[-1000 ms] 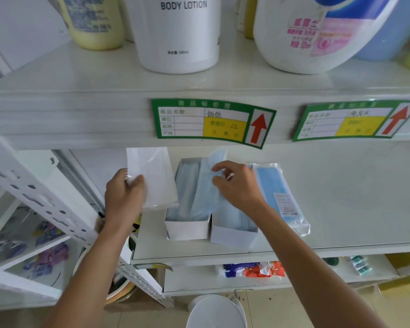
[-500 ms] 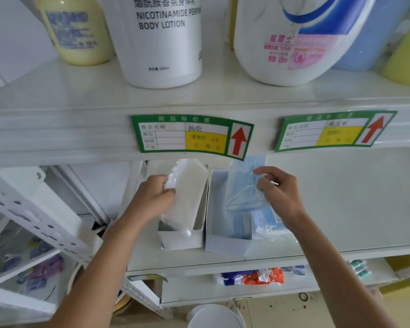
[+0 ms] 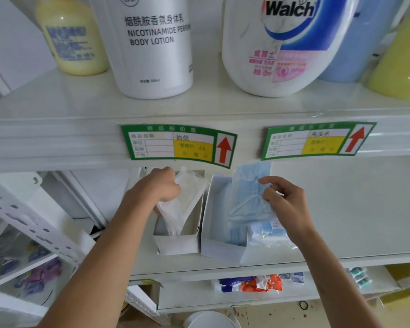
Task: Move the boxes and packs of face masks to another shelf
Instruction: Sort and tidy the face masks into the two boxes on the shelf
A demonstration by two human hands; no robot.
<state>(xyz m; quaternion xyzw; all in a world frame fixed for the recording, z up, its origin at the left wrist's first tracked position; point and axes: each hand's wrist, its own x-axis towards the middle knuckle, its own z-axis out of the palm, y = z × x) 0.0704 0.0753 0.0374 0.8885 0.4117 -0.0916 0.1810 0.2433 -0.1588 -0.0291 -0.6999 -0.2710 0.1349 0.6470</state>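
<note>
A: Right, the left hand (image 3: 162,185) grips a white mask pack (image 3: 185,204), its lower end inside the small open box (image 3: 176,242), likely to stand it upright.

B: And the right hand (image 3: 284,202) pinches a blue mask pack (image 3: 249,192) above the larger box (image 3: 220,237), probably for the same reason. Both boxes sit on the middle shelf (image 3: 341,209).

Two open boxes (image 3: 178,242) (image 3: 223,247) side by side on shelf (image 3: 341,209); bottles (image 3: 152,43) above.
</note>
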